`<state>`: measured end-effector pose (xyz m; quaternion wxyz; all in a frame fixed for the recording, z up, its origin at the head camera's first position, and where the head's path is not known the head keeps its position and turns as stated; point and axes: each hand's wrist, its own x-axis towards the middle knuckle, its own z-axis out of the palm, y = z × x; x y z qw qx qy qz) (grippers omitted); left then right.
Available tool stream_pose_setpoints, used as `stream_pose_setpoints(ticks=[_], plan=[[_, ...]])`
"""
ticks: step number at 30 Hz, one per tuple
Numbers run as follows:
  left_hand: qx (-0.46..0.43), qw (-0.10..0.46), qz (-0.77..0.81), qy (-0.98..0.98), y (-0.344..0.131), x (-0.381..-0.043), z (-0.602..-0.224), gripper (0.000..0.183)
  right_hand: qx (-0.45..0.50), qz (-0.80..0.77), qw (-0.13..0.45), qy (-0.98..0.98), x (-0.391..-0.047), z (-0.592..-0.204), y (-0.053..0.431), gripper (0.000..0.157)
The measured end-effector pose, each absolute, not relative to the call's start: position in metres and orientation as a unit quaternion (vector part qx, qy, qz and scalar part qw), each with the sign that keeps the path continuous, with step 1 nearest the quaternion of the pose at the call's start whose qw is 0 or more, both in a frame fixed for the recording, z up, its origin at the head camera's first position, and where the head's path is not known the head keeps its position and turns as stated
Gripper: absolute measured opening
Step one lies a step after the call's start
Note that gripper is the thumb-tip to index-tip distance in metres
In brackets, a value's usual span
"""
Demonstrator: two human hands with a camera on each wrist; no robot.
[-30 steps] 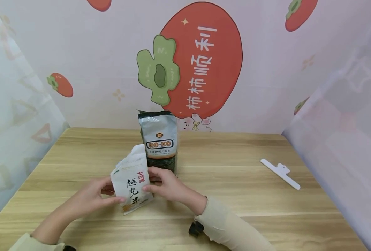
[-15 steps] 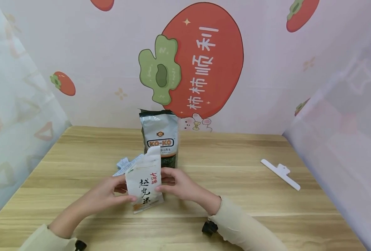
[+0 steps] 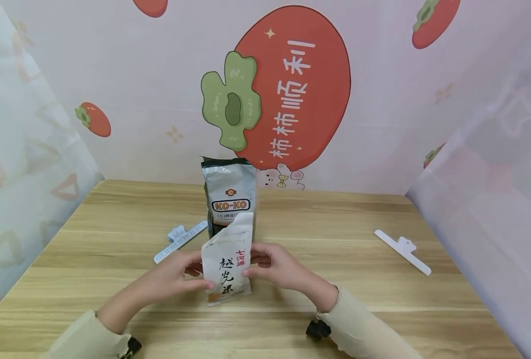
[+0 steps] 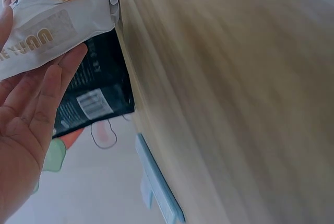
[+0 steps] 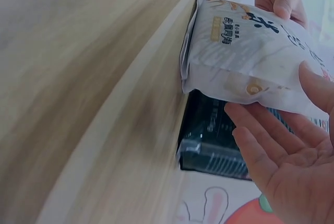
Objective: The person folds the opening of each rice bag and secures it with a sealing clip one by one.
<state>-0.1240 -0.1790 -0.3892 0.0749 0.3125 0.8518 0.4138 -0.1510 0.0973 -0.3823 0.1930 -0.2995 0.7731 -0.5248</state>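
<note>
A white rice bag (image 3: 227, 267) with black and red lettering and a slanted, torn-looking top stands upright between my two hands. My left hand (image 3: 175, 279) holds its left side, thumb in front and fingers behind. On the opposite side my right hand (image 3: 276, 267) grips the edge the same way, its fingers (image 5: 261, 140) reaching behind the bag in the right wrist view. Right behind stands a taller silver and dark green KO-KO rice bag (image 3: 229, 184), its lower part hidden by the white one.
A light blue sealing clip (image 3: 180, 242) lies on the wooden table (image 3: 337, 219) beyond my left hand. Another sealing clip, white (image 3: 402, 251), lies at the right. A printed cloth backdrop (image 3: 157, 89) rises behind the table and along both sides.
Both hands have moved right with the white rice bag, which now stands in front of the KO-KO bag. The blue clip, hidden before, has come into view at the left.
</note>
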Motion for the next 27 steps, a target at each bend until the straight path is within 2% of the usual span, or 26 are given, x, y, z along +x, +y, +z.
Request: stream_pose_setpoints(ticks=[8, 14, 27], plan=[[0.320, 0.065, 0.375, 0.868, -0.158, -0.130, -0.391, 0.046, -0.299, -0.522, 0.186, 0.777, -0.150, -0.385, 0.121, 0.040], [0.321, 0.096, 0.368, 0.868, -0.142, -0.134, -0.387, 0.053, -0.306, -0.514, 0.175, 0.782, -0.148, -0.382, 0.138, 0.041], [0.378, 0.136, 0.377, 0.835, -0.105, -0.151, -0.383, 0.047, -0.316, -0.488, 0.165, 0.797, -0.149, -0.378, 0.180, 0.038]])
